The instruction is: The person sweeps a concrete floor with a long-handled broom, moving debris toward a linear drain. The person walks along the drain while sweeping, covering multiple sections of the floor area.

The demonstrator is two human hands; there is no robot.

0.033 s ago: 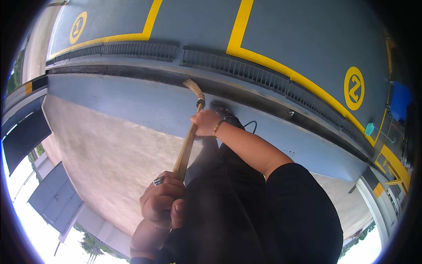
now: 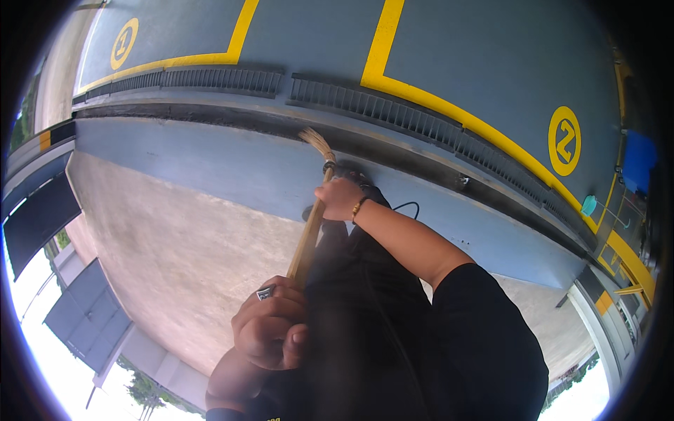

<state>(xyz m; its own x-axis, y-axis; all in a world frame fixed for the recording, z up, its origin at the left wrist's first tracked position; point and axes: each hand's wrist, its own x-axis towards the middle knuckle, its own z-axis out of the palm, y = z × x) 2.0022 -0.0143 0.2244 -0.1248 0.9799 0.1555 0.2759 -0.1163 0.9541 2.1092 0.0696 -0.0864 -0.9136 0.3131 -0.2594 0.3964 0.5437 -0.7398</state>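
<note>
A broom with a pale wooden handle and straw-coloured bristles slants up and away from me. My left hand, with a ring on one finger, is closed round the near end of the handle. Farther along, just below the bristle binding, my right hand grips the same handle; a beaded bracelet circles that wrist. The curved bristles are at the near edge of a dark open drain channel. Whether their tips touch the bottom, I cannot tell. My shoes are partly hidden behind my right hand.
Metal grates lie along the channel's far side. Beyond them is a grey floor with yellow lines. On my side runs a blue-grey painted strip, then bare concrete. A turquoise scoop-like object stands at the far right.
Both hands and the broom have shifted slightly to the right and a little nearer to me. Both hands keep their grip on the handle.
</note>
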